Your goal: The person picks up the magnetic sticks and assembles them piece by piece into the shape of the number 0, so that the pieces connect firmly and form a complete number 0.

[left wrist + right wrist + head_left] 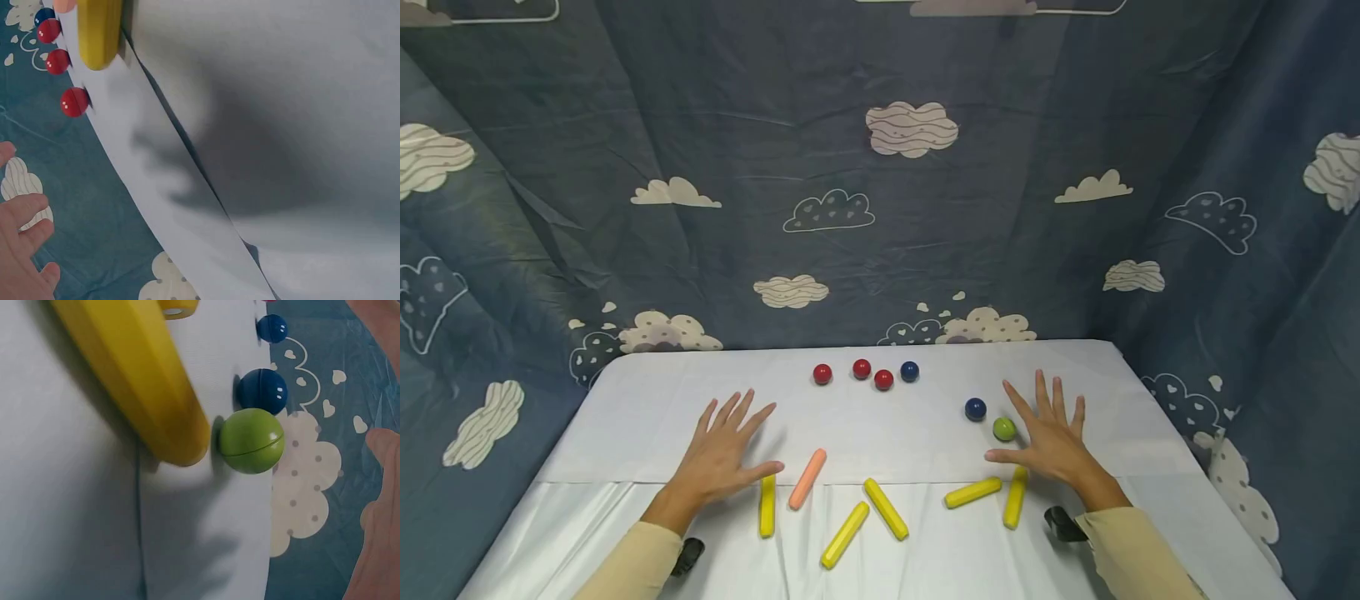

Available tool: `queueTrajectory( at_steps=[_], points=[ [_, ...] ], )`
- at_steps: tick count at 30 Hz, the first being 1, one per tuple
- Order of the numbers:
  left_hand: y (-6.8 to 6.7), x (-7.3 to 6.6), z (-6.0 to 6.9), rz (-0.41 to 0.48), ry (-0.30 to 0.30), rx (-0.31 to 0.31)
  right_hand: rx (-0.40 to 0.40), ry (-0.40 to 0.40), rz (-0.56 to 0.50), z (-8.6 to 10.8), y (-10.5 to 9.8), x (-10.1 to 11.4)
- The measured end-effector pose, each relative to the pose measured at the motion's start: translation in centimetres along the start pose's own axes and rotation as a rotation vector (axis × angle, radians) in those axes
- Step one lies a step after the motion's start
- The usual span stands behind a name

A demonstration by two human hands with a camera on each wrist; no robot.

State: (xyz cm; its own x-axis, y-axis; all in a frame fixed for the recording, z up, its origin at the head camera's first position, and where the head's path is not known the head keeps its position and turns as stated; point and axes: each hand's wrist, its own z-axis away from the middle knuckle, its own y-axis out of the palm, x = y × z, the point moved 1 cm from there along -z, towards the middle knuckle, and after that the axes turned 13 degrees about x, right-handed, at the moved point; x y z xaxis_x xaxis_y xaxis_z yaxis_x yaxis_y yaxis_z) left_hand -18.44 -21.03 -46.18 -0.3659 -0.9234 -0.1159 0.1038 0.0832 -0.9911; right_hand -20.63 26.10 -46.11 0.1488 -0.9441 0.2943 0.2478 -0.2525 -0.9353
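My left hand (721,454) is spread with straight fingers over the left part of the white table, holding nothing. Close to its thumb lie a yellow stick (767,507) and a salmon-coloured stick (807,479). On the right, my right hand (1054,443) is also spread and holds nothing. Beside its thumb sit a green ball (1003,429) and a blue ball (975,409); a yellow stick (1015,498) lies just below. In the right wrist view that green ball (251,441) shows a seam round it. Fingers of the left hand (25,244) show at the left wrist view's edge.
Three red balls (883,380) and a second blue ball (909,371) sit near the table's far edge. More yellow sticks (886,509) lie in the front middle, another yellow stick (973,492) right of them. A cloud-patterned curtain (850,267) stands behind the table (662,392).
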Motion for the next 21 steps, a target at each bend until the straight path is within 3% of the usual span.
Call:
queueTrajectory(
  at_steps=[6, 13, 21],
  points=[
    [-0.3, -1.1, 0.0, 0.066, 0.017, 0.019, 0.007, -0.023, -0.045, -1.2, -0.5, 0.7],
    [-0.8, -3.1, -0.7, 0.294, -0.019, 0.111, 0.009, -0.073, -0.077, -3.9, -1.2, 2.5],
    [-0.5, -4.8, -1.7, 0.478, -0.075, 0.165, 0.028, -0.094, -0.149, -7.6, -1.7, 5.3]
  ],
)
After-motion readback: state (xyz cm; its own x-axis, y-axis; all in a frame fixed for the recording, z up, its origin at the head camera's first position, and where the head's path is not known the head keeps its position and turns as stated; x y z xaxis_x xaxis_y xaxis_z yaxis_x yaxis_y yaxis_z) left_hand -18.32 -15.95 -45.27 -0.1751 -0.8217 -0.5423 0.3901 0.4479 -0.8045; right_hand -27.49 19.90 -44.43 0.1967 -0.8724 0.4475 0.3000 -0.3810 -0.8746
